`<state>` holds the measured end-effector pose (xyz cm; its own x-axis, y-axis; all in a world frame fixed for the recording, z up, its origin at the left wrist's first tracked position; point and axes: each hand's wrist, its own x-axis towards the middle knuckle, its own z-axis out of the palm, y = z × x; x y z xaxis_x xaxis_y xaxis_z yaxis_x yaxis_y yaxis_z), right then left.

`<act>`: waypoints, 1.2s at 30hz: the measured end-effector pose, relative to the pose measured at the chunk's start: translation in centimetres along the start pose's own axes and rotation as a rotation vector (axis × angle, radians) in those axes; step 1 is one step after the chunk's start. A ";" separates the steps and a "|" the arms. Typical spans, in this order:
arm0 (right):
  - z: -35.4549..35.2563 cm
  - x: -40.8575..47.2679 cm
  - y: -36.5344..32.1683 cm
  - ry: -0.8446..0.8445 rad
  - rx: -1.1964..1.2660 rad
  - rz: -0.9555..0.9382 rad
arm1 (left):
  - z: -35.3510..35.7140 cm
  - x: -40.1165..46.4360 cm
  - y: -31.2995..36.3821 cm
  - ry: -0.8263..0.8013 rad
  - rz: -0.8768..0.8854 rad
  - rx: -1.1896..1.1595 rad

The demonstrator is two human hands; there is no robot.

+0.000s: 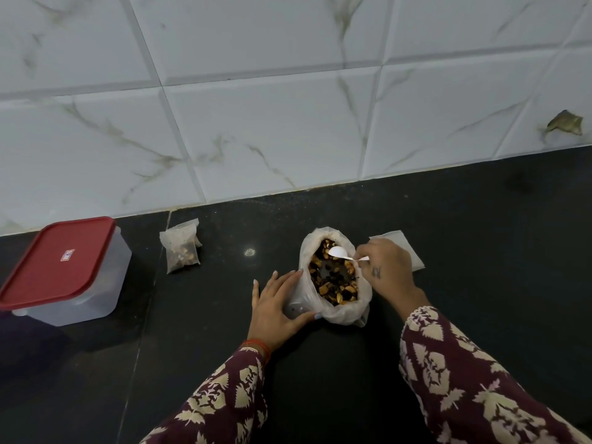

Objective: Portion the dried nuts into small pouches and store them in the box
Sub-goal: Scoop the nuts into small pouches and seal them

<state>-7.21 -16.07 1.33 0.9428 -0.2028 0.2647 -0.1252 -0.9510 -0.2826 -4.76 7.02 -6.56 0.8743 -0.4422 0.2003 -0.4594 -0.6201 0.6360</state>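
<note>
An open plastic bag (344,310) full of mixed dried nuts (333,277) stands on the black counter. My right hand (389,267) holds a white plastic spoon (339,252) by its handle, bowl over the nuts. My left hand (275,307) rests against the bag's left side, fingers spread, with a small clear pouch (296,307) under it. A filled small pouch (182,251) lies to the left. A stack of empty pouches (413,257) lies partly hidden behind my right hand. The clear box with a red lid (61,267) sits closed at far left.
The black counter (320,363) runs back to a white marble-tiled wall (288,107). A chipped hole (565,123) shows in the tile at right. Patterned maroon sleeves cover both forearms at the bottom of the view.
</note>
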 end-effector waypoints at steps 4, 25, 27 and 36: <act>0.5 -0.1 -1.2 -0.137 -0.100 -0.012 | 0.1 0.0 -0.1 -0.003 0.000 0.008; -1.4 -2.0 -1.4 -0.218 -0.062 0.139 | -0.1 0.0 0.1 -0.009 0.002 0.017; -0.7 -2.3 -2.0 -0.239 0.017 0.125 | -0.1 0.0 0.2 -0.009 0.000 0.015; -3.3 -0.7 -2.3 -0.344 -0.068 0.074 | -0.4 -0.1 0.6 -0.031 -0.017 0.010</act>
<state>-8.64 -14.52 4.81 0.9778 -0.1923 -0.0833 -0.2064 -0.9523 -0.2248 -5.02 6.93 -5.92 0.8766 -0.4515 0.1664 -0.4464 -0.6339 0.6315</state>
